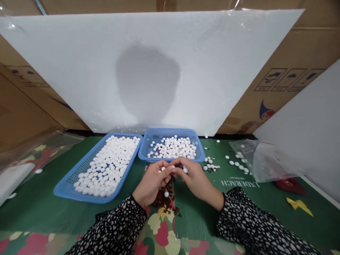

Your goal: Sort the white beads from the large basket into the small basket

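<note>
My left hand and my right hand meet in front of the baskets, fingers closed in pinches. A small white ball is between their fingertips. Another white ball shows in my left fingers, and a further white ball is tucked in my right hand. Below the hands lies a pile of small dark reddish-brown bits, with one loose white ball on it. Just beyond them is a blue basket partly filled with white balls. My fingers hide whether any brown bit is in the pinch.
To the left stands a longer blue basket of white balls. Loose white balls and a clear plastic bag lie at right, near yellow scraps. A white board leans on cardboard boxes at the back.
</note>
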The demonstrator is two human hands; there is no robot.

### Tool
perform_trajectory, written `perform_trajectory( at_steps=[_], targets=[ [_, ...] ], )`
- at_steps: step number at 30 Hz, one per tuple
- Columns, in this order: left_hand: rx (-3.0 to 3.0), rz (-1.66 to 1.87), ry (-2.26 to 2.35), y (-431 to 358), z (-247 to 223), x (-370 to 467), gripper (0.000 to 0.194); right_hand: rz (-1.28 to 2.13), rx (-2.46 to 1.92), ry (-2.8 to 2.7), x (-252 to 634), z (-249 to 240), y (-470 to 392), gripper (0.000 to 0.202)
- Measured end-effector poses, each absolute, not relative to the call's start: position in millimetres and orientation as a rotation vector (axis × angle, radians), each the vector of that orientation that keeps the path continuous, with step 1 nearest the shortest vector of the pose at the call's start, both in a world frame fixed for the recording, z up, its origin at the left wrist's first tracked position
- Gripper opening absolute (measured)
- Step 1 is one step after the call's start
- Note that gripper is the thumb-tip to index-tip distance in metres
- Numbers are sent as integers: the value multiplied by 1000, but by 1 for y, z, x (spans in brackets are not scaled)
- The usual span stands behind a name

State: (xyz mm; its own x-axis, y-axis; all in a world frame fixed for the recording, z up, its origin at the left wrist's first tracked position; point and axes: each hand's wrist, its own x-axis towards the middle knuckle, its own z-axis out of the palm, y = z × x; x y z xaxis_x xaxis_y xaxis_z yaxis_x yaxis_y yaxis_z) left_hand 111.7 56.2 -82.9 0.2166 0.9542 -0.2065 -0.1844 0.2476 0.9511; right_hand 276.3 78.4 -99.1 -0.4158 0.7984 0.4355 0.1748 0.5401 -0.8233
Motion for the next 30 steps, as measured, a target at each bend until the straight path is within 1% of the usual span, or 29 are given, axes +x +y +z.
perform_trajectory(
  at_steps=[2, 6, 8, 10, 13, 14, 16, 19, 23, 30],
  targets=[
    [965, 1013, 1030, 57, -81, 109, 34, 841, -812, -1921, 274, -91, 92, 9],
    [940, 990, 1045, 59, -78, 102, 37, 556, -950, -1956, 274, -78, 135, 5],
    [916, 953, 1029, 59, -75, 98, 29, 430, -1004, -2056, 278, -75, 153, 12],
    [908, 908, 1015, 59, -73, 94, 22, 362, -977, -2120, 282, -74, 157, 16],
    [972, 870, 1022, 58, -72, 89, 26, 274, -864, -2047, 286, -83, 135, 7],
    [1008, 873, 1030, 58, -73, 88, 28, 253, -847, -2035, 286, -88, 123, 9],
    [1076, 876, 1043, 58, -76, 88, 29, 270, -805, -2195, 287, -104, 98, 16],
    [1130, 835, 1077, 59, -80, 91, 30, 220, -933, -2406, 286, -128, 78, 22],
    [1121, 801, 1134, 60, -82, 94, 31, 188, -1063, -2435, 284, -143, 82, 18],
    [1082, 787, 1084, 60, -85, 93, 33, 239, -1093, -2415, 285, -140, 86, 14]
  ],
)
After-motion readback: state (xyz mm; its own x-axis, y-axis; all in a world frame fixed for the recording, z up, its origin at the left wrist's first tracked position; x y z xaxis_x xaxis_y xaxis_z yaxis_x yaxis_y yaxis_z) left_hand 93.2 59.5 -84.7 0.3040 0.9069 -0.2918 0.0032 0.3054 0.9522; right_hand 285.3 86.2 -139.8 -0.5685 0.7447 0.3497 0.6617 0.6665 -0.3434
